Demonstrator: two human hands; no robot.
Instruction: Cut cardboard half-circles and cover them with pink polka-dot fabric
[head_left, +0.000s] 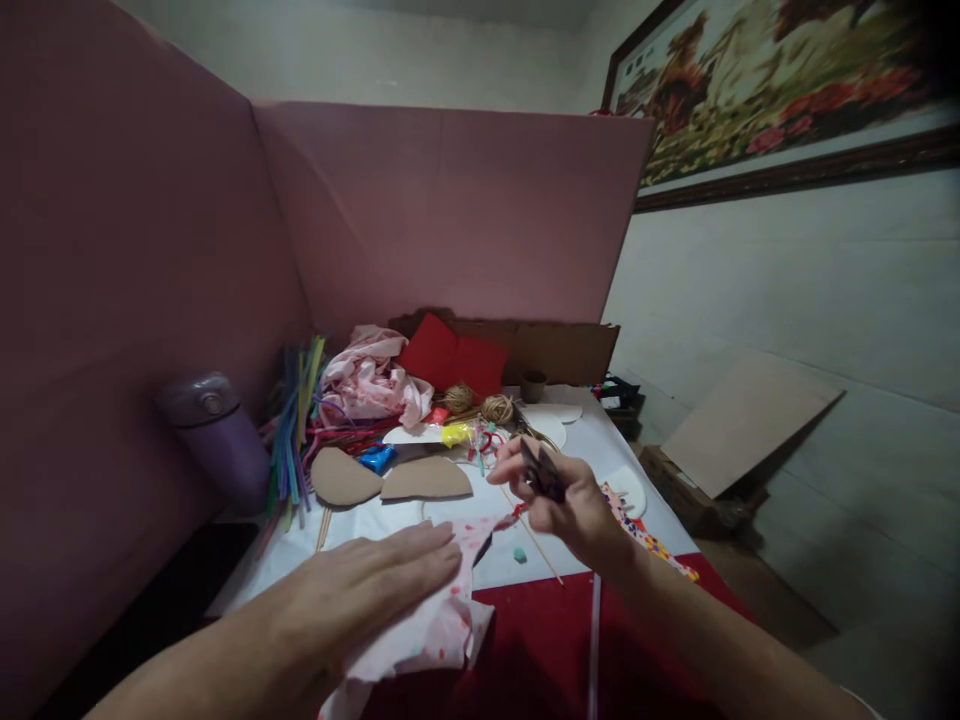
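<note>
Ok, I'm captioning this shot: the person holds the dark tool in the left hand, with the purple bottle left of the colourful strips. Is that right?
Wrong hand: the head view shows the dark tool in the right hand. The purple bottle is as stated.

1 head camera looks forward and down, seemingly close.

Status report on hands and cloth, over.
Left hand flat over spotted cloth. Right hand holding dark tool. Thin stick and green lump lie near the cloth.
</note>
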